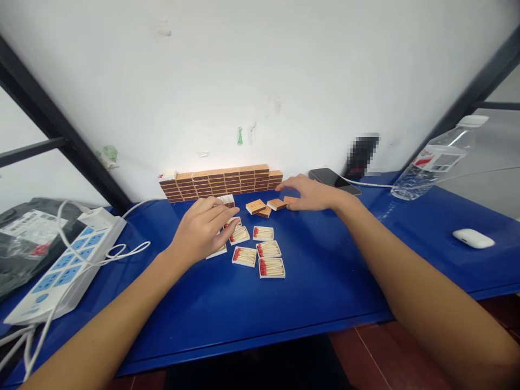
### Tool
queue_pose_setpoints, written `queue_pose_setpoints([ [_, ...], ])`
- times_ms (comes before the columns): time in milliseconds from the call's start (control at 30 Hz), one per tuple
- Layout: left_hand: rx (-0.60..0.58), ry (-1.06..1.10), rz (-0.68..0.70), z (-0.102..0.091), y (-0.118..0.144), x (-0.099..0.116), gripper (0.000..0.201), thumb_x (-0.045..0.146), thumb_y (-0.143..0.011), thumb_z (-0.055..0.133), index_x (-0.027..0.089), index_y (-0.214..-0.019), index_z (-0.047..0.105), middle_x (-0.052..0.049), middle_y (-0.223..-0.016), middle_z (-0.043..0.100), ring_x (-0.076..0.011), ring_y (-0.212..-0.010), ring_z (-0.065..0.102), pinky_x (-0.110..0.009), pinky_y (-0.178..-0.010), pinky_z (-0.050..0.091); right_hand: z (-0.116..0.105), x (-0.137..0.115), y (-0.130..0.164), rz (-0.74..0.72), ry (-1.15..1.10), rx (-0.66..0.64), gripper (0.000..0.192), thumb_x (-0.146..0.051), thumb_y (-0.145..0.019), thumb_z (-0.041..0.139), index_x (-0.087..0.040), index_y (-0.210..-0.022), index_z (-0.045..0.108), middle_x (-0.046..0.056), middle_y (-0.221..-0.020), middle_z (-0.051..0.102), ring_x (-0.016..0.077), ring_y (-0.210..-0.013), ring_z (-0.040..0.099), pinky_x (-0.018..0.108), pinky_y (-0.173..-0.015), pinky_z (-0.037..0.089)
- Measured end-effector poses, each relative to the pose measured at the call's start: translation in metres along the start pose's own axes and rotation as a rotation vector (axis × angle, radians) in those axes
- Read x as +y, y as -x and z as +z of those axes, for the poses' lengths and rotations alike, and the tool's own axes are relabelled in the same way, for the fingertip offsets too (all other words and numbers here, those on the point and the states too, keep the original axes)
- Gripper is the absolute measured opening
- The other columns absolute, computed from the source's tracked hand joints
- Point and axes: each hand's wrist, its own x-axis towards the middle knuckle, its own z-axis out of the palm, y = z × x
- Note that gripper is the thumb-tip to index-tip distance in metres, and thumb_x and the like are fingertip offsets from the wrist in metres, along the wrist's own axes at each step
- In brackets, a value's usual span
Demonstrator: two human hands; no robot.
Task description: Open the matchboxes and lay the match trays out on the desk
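A low wall of stacked orange matchboxes point(221, 183) stands against the white wall at the back of the blue table point(325, 281). In front of it lie loose orange sleeves point(255, 206) and several open white trays of red-tipped matches point(271, 267). My left hand point(199, 227) hovers palm down over the left trays, fingers loosely curved, partly hiding one tray point(217, 252). My right hand point(311, 192) lies flat next to the stack's right end, fingers apart, its palm over an orange sleeve point(290, 200).
A white and blue power strip point(60, 265) with looped white cables lies at the left, beside a black bag point(24, 238). A phone point(333, 179), a tilted water bottle point(434, 162) and a white earbud case point(473, 238) sit at the right.
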Motion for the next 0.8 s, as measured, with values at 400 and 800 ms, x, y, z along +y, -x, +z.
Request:
queue_pose_setpoints([
  [400,-0.041,0.008,-0.035,-0.002,0.002,-0.001,0.018,0.019,-0.097,0.066,0.017,-0.114,0.073,-0.009,-0.092,0.079,-0.0256,-0.090,0.067,-0.040,-0.075,0.053,0.020,-0.015,-0.013,-0.103,-0.171,0.167,0.037,-0.044,-0.087,0.075,-0.022,-0.117,0.071,0.010,-0.118,0.074,0.0292,-0.107,0.067,0.042,-0.092,0.053],
  [800,-0.038,-0.014,-0.018,-0.004,0.003,-0.002,0.018,0.019,-0.096,0.067,0.017,-0.114,0.071,-0.008,-0.093,0.079,-0.0260,-0.090,0.068,-0.041,-0.075,0.055,0.042,-0.045,-0.026,-0.272,-0.162,0.135,0.021,-0.032,-0.094,0.071,-0.022,-0.112,0.069,0.008,-0.109,0.075,0.0263,-0.103,0.066,0.041,-0.093,0.048],
])
